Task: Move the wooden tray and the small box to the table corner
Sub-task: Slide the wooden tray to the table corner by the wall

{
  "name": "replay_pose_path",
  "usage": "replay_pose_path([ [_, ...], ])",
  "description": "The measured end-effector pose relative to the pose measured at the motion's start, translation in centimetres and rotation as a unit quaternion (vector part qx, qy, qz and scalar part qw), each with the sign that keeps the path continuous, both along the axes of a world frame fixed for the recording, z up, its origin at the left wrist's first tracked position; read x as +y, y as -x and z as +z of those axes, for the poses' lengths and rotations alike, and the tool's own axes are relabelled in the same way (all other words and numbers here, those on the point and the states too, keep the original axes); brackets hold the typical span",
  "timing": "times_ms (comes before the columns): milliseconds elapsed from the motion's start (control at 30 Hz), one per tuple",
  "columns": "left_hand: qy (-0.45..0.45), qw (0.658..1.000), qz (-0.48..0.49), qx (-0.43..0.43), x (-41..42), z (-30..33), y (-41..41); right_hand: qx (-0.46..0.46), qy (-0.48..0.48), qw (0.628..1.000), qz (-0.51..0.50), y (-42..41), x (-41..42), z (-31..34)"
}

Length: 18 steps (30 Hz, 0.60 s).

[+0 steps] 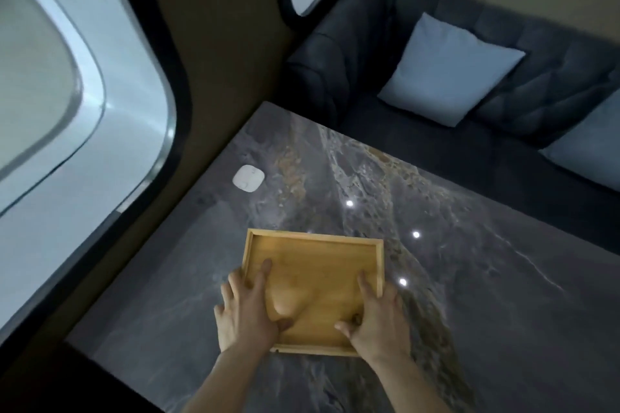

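We hold the wooden tray (315, 282) on the dark stone tabletop (469, 329) with both hands.

Furthest left we see the curved window (84, 104), then the small box (248, 178), white, lying well apart from the tray toward the far left corner of the tabletop, with bare stone between them. Our left hand (246, 307) grips the tray's near left edge, fingers over the rim and thumb inside; our right hand (374, 320) grips the near right corner likewise. Beyond the far edge on the right sits a dark sofa (503, 131) with a pale cushion (449, 72).
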<state>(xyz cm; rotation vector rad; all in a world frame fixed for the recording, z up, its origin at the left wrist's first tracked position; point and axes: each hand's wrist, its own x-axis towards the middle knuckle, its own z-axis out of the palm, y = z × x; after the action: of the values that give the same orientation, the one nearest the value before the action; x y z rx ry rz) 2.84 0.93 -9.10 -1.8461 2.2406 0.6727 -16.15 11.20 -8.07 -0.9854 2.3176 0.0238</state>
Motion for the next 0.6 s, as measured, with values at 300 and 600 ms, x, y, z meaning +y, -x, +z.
replay_pose_path([
  [300,0.028,0.985,0.160,0.059,-2.8,0.7,-7.4,0.050,0.042,0.986,0.150,-5.3,-10.2,2.2],
  [600,0.035,0.940,0.327,0.096,-7.2,1.5,-14.6,0.077,0.091,0.947,0.298,-14.8,-24.9,4.0],
])
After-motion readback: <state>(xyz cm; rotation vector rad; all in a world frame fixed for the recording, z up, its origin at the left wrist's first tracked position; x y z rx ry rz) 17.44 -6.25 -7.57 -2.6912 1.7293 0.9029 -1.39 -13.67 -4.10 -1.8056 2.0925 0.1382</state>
